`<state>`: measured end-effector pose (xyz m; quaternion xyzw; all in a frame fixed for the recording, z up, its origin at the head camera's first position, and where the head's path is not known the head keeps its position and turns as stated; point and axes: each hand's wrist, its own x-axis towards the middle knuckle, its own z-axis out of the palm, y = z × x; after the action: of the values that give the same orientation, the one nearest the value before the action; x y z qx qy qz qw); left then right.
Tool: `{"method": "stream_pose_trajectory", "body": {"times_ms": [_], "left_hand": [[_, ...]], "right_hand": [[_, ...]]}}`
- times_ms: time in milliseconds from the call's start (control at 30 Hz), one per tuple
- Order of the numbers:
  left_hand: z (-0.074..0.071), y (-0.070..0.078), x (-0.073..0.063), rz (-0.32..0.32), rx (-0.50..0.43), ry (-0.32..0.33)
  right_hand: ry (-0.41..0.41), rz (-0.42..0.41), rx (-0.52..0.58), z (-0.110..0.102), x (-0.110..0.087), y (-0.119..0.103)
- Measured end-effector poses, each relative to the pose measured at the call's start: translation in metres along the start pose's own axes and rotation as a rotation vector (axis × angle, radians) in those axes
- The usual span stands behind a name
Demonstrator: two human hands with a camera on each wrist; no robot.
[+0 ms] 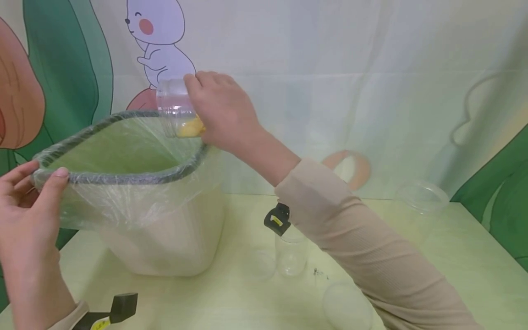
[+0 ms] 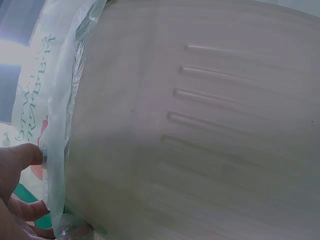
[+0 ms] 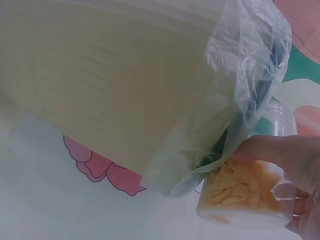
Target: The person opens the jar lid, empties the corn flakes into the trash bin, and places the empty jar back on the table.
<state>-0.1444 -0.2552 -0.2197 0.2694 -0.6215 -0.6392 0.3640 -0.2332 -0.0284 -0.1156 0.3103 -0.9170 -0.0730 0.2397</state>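
A clear screw-neck jar (image 1: 171, 98) with yellow, chip-like flat pieces (image 3: 242, 186) in it is gripped by my right hand (image 1: 224, 110). The jar is tilted on its side in the head view, its mouth toward the left, over the far right rim of a pale trash bin (image 1: 173, 238). A thin clear bag (image 1: 123, 201) lines the bin and folds over its dark grey rim (image 1: 119, 178). At the bin's near left corner, my left hand (image 1: 33, 206) pinches the lined rim between thumb and fingers. The right palm is hidden in the head view.
On the pale green table (image 1: 231, 302), a clear cup-like container (image 1: 292, 259) stands near a round clear lid (image 1: 260, 265). A pale round lid (image 1: 347, 305) lies under my right forearm. Another clear container (image 1: 422, 197) stands at the back right. A printed curtain (image 1: 330, 91) hangs behind.
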Motion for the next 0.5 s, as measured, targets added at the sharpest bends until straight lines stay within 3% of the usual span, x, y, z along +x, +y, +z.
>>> {"method": "stream_pose_trajectory", "body": {"times_ms": [500], "left_hand": [[0.0006, -0.0015, -0.0019, -0.001, 0.007, 0.000]], "right_hand": [[0.025, -0.068, -0.081, 0.0010, 0.0024, -0.0046]]}}
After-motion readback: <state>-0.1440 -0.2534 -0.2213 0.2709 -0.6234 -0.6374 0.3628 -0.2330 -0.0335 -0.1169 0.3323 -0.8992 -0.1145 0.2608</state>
